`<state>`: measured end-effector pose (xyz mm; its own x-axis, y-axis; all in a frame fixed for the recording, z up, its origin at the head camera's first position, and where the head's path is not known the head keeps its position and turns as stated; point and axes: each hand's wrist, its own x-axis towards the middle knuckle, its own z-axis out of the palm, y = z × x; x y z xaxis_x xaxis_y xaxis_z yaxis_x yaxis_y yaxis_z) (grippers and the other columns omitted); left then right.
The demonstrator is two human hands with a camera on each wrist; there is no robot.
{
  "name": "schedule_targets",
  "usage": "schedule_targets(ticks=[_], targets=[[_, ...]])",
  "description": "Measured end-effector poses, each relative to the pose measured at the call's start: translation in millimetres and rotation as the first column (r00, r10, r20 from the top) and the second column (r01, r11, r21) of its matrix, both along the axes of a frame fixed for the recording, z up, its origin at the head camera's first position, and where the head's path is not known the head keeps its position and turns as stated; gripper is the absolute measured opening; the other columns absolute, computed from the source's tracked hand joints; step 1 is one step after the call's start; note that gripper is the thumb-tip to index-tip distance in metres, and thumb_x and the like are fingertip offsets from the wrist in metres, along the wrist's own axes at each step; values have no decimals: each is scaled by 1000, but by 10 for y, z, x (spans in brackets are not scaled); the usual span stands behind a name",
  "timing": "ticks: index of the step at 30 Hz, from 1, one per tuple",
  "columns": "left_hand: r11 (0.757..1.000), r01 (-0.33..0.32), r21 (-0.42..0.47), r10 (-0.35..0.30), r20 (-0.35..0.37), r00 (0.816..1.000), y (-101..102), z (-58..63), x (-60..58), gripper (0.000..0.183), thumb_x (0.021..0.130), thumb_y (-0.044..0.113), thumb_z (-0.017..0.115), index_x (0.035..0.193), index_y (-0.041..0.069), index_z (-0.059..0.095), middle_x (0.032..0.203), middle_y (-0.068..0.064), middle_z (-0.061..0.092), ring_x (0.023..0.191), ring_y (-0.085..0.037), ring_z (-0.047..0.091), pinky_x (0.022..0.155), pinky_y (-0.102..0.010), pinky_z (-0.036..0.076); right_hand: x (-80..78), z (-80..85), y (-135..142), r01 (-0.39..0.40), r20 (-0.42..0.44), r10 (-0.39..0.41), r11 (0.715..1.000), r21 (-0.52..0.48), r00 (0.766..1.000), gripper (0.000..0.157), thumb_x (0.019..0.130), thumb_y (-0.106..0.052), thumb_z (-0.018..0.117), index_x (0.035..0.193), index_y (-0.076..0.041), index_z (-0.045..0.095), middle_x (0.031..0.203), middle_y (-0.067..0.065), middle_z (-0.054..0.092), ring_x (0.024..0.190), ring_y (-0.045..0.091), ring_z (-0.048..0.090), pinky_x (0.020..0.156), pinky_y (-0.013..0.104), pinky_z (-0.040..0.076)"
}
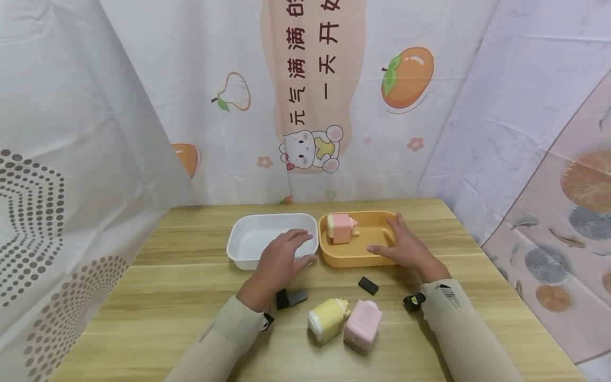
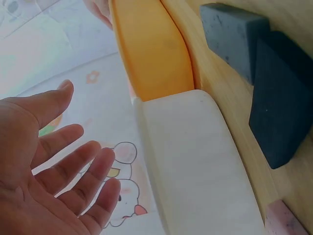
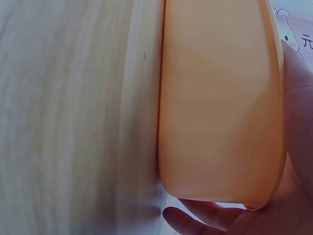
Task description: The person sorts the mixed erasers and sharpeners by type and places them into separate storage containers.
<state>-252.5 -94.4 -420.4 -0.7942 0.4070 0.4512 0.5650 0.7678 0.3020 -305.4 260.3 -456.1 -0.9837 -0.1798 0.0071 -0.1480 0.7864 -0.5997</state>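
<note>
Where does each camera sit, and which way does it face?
Head: on the head, forward and down over the table; left hand, right hand and sleeves show.
Left wrist: on that wrist, facing white tray and orange tray; left hand at left, right hand partly at top.
Right wrist: on that wrist, close on the orange tray; right hand at lower right.
Shared: both wrist views show the orange tray.

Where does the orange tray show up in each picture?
Head: orange tray just right of centre, below mid-height.
Left wrist: orange tray at top middle.
Right wrist: orange tray right of centre, reaching the top edge.
Shared landmark: the white cartoon animal, only partly visible in both wrist views.
</note>
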Motion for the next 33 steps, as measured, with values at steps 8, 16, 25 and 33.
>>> schedule_targets(ticks=[8, 16, 25, 33], targets=[[998, 60, 7, -60, -35, 998, -84, 5, 152, 48, 91, 39, 80, 132, 14, 71, 132, -1, 68, 119, -23, 66, 100, -43, 55, -12, -27, -2, 2, 6, -2, 1000, 4, 1000, 125, 80, -76, 72, 165, -4, 15, 172, 24, -12, 155, 54, 12, 119, 71, 20], [988, 153, 25, -153, -30, 988, -43, 82, 279, 40, 93, 40, 78, 124, 15, 73, 124, 5, 67, 100, -10, 70, 84, -31, 58, -14, -19, 21, 3, 12, -3, 1000, 7, 1000, 126, 80, -78, 70, 166, -5, 13, 172, 22, -13, 155, 54, 11, 119, 71, 20], [978, 200, -60, -197, 51, 979, 52, 224, 469, 39, 96, 53, 69, 119, 22, 74, 112, 11, 68, 80, -1, 62, 67, -20, 50, -18, -21, 6, 0, 5, 0, 1000, 15, 1000, 125, 80, -77, 70, 165, -5, 15, 172, 22, -12, 155, 54, 13, 119, 70, 21], [959, 262, -104, -244, 158, 957, 87, 249, 538, 53, 95, 65, 63, 122, 21, 74, 113, 7, 71, 78, 1, 66, 73, -24, 55, -26, -16, 1, 6, 4, -6, 1000, 10, 1000, 124, 80, -77, 71, 165, -5, 16, 172, 23, -10, 154, 54, 13, 119, 71, 21]])
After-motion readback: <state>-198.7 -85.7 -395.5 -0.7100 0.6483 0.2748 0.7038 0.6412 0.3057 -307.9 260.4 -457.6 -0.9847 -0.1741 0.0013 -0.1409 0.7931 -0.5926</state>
